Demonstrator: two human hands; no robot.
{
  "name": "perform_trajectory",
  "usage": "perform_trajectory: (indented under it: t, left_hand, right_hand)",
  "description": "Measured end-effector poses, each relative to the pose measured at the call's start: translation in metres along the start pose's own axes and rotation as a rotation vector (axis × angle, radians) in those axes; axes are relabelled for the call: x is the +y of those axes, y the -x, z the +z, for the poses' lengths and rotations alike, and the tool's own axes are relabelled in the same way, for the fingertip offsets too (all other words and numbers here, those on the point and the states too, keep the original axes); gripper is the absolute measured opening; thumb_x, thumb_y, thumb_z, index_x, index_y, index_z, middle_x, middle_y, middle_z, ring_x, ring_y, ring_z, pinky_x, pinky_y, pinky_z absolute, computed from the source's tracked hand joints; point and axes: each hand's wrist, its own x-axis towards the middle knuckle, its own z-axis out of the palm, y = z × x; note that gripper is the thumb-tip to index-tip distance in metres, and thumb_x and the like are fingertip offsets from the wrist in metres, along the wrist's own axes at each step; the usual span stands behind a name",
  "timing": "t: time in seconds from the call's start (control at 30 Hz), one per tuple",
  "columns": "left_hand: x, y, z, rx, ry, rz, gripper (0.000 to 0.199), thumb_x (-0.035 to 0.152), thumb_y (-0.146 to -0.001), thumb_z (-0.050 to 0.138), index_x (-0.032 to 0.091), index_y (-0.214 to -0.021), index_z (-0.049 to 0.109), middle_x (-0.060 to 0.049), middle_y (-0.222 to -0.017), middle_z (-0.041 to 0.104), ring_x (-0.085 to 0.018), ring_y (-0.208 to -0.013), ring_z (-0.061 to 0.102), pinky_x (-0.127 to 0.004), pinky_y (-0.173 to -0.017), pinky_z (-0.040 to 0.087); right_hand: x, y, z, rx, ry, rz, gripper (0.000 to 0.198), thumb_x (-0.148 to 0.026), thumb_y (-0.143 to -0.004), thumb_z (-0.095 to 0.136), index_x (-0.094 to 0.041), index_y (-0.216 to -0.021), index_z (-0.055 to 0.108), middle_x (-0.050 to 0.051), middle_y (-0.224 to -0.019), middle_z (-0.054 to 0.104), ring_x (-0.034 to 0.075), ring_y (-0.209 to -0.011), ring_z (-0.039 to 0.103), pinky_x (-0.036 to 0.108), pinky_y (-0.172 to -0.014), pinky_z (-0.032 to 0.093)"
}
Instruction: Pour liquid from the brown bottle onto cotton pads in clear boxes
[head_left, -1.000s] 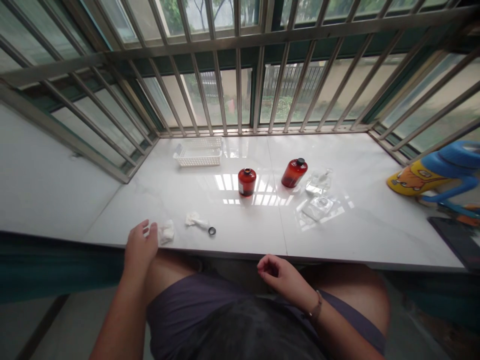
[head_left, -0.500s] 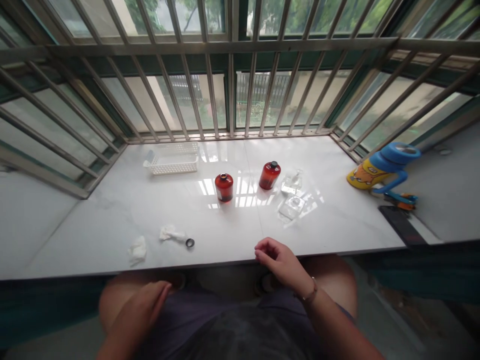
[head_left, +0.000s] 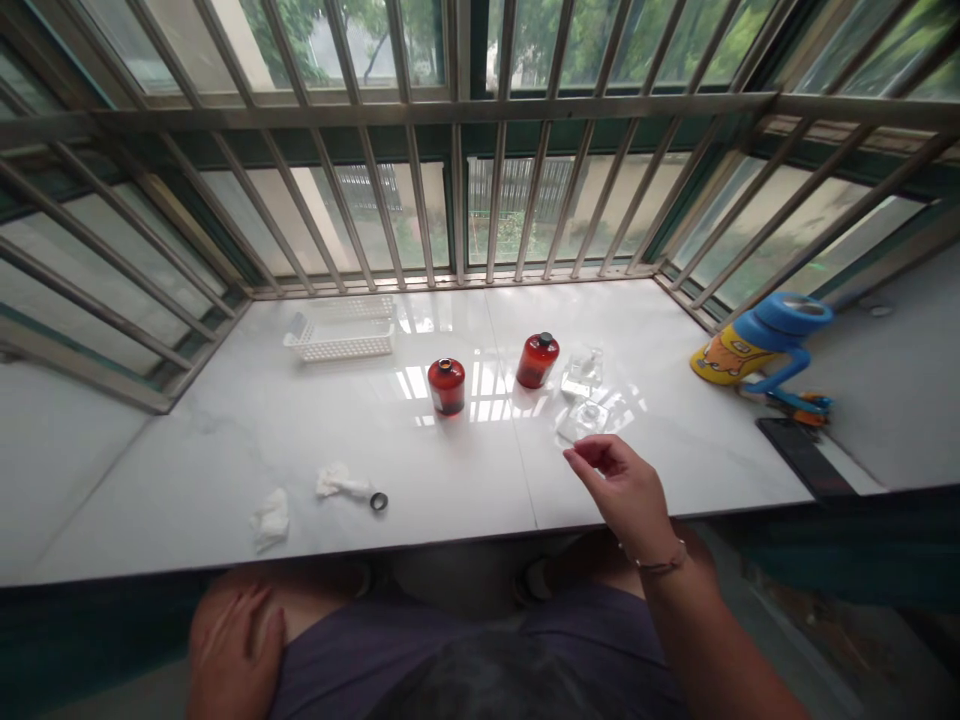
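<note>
Progress check, afaict: looks part done imo. The squat, translucent red bottle w/ black cap (head_left: 538,363) is closed, but the squat, translucent red bottle w/ open neck (head_left: 448,388) has no cap on, so that one looks unfinished. Both stand mid white marbled worktop (head_left: 450,475), approx side by side w/ a gap. Two clear plastic packs, one behind (head_left: 582,374) the other, lie just right of the capped one.

Right hand (head_left: 628,495) is by the nearer pack, thumb and fingertips drawn close; can't tell if it's pinching the pack's edge or nothing. Left hand (head_left: 236,640) rests on the thigh, fingers loosely spread, nothing in it.

Other bits: crumpled white tissue (head_left: 270,522) near the front edge, small black ring (head_left: 379,502) at the end of another white wad.

Labels: pale patch on the open bottle, prob. a label, too small to read. Blue-and-yellow flask w/ handle (head_left: 724,358) has a cartoon print, no legible brand.
</note>
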Motion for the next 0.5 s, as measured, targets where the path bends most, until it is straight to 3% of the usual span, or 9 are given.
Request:
perform_trajectory:
  t: [0.13,0.23,0.37,0.43,0.5]
  left_hand:
    - [0.009,-0.009,-0.004,-0.012,-0.083,-0.138,0.073,0.058,-0.096,0.037,0.01,-0.146,0.061,-0.024,-0.166,0.051,-0.042,-0.161,0.037,-0.066,-0.13,0.032]
    - [0.016,-0.014,-0.008,-0.056,-0.093,-0.22,0.075,0.057,-0.099,0.04,0.011,-0.157,0.053,-0.023,-0.173,0.04,-0.044,-0.163,0.03,-0.069,-0.128,0.032]
    - [0.025,-0.021,-0.009,-0.083,-0.071,-0.445,0.088,0.066,-0.096,0.045,0.015,-0.167,0.04,-0.026,-0.179,0.023,-0.064,-0.159,0.022,-0.083,-0.117,0.034]
    - [0.028,-0.024,-0.008,-0.089,-0.074,-0.494,0.093,0.069,-0.094,0.049,0.014,-0.169,0.037,-0.029,-0.179,0.021,-0.068,-0.156,0.023,-0.085,-0.113,0.036]
    - [0.029,-0.026,-0.007,-0.091,-0.105,-0.473,0.093,0.067,-0.094,0.049,0.011,-0.167,0.038,-0.033,-0.176,0.024,-0.067,-0.156,0.025,-0.083,-0.112,0.038]
  right_hand:
    - [-0.001,0.015,0.017,-0.105,-0.084,-0.004,0.036,-0.056,-0.096,0.075,-0.024,-0.114,0.071,0.008,-0.103,0.079,0.024,-0.089,0.075,0.039,-0.085,0.062]
    - [-0.004,0.032,0.035,-0.239,-0.048,-0.009,0.03,-0.054,-0.101,0.067,-0.025,-0.109,0.073,0.008,-0.096,0.079,0.026,-0.09,0.076,0.04,-0.086,0.062]
    - [-0.015,0.063,0.066,-0.475,-0.07,-0.091,0.025,-0.047,-0.105,0.061,-0.027,-0.114,0.074,0.009,-0.104,0.079,0.027,-0.096,0.076,0.041,-0.089,0.062]
    - [-0.022,0.076,0.085,-0.55,-0.064,-0.192,0.021,-0.041,-0.103,0.064,-0.027,-0.116,0.074,0.011,-0.118,0.076,0.028,-0.109,0.074,0.044,-0.099,0.061]
    - [-0.03,0.084,0.105,-0.591,-0.025,-0.272,0.03,-0.036,-0.099,0.07,-0.027,-0.128,0.071,0.014,-0.137,0.068,0.031,-0.128,0.066,0.049,-0.112,0.055]
